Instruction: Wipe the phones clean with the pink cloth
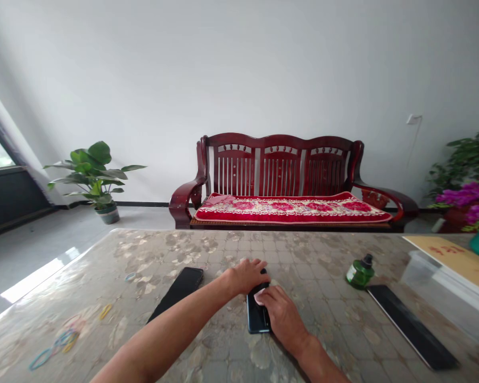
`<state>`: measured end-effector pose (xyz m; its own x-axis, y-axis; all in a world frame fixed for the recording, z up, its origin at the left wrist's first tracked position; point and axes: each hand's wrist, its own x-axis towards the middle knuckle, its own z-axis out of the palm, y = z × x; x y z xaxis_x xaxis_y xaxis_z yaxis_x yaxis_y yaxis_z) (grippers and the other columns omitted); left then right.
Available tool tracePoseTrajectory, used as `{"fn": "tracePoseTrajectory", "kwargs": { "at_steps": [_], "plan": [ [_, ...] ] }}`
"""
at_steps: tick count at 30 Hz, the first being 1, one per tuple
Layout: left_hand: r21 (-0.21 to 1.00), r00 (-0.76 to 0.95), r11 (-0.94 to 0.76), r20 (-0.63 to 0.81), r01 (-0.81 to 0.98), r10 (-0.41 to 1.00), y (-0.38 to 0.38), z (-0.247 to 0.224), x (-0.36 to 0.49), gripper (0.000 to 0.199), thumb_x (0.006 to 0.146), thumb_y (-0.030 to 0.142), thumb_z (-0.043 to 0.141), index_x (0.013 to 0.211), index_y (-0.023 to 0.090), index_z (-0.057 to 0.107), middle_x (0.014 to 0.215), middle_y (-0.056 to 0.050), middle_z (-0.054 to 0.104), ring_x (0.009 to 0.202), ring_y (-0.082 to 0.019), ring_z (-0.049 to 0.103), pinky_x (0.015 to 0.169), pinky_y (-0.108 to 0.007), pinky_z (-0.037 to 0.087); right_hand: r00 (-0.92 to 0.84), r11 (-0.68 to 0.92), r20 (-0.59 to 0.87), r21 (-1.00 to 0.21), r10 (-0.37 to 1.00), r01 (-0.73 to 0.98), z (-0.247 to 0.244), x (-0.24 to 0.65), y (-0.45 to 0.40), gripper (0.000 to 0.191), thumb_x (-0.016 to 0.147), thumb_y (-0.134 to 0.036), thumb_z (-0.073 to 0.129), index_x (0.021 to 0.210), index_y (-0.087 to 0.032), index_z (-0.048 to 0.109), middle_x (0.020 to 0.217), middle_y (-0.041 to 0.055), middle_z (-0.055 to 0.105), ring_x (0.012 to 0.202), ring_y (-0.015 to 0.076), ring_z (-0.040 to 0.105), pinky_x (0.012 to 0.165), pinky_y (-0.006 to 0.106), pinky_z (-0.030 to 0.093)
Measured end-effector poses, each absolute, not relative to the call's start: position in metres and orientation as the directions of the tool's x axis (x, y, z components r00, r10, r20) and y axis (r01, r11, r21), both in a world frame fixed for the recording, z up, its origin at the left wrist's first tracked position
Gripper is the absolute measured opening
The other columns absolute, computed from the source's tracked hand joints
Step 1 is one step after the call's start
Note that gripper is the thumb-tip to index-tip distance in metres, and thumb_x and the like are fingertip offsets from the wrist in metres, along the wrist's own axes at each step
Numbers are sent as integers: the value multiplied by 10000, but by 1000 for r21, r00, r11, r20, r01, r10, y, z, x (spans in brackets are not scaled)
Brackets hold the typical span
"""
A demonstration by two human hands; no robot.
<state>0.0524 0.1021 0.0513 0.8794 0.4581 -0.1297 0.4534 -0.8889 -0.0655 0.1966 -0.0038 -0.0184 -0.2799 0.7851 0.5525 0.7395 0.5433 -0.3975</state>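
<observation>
A dark phone [258, 319] lies on the patterned tablecloth [223, 354] at the middle, its near end toward me. My left hand [248, 275] reaches across to the phone's far end, its fingers curled around that end. Over the phone's right side, my right hand [280, 314] is closed on a small white cloth or tissue [260, 297], which touches the phone's surface. Both hands cover the upper part of the phone. Left of it, a black flat object [179, 290] lies partly behind my left forearm.
A green bottle [360, 272] stands at the right beside a long black flat object [413, 327] and a clear plastic box [443, 298]. Coloured rubber bands [64, 339] lie at the left. Beyond the table stands a wooden bench [281, 165].
</observation>
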Motion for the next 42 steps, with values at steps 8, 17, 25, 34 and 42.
{"fn": "tracePoseTrajectory", "kwargs": {
  "at_steps": [8,17,25,34,42],
  "plan": [
    [-56,814,-850,-258,524,520,120,59,43,675,620,272,859,1225,294,559,1269,-104,526,1182,-350,500,895,-444,489,-81,475,564,-600,822,643,-21,206,3,247,986,-194,452,969,-241,694,907,41,672,895,192,627,804,311,512],
    [100,646,-640,-206,761,736,102,50,12,754,486,462,929,1097,195,577,1184,-112,562,1141,-335,530,906,-406,490,18,450,621,-587,783,673,-21,222,6,244,985,-217,445,1012,-243,686,965,58,688,930,201,636,842,339,525],
    [189,479,-454,-114,870,870,68,32,7,709,553,534,865,1088,158,590,1136,-129,572,1098,-333,532,915,-400,470,-136,370,578,-308,804,876,-13,218,-10,245,937,-100,490,1015,-242,673,925,37,675,883,195,610,807,314,485],
    [310,380,-349,-44,884,924,54,18,9,664,552,481,877,1067,169,598,1118,-111,556,1087,-332,500,931,-399,434,-208,365,544,-197,813,910,-15,194,-10,256,884,-34,546,979,-243,660,933,27,675,880,208,596,797,320,472],
    [419,397,-353,-19,837,918,56,7,-6,655,560,391,892,1114,188,606,1120,-87,545,1082,-306,496,945,-369,410,-170,350,568,-224,806,910,-18,213,0,256,895,-24,521,978,-226,654,914,30,662,866,210,583,791,324,460]
  ]
}}
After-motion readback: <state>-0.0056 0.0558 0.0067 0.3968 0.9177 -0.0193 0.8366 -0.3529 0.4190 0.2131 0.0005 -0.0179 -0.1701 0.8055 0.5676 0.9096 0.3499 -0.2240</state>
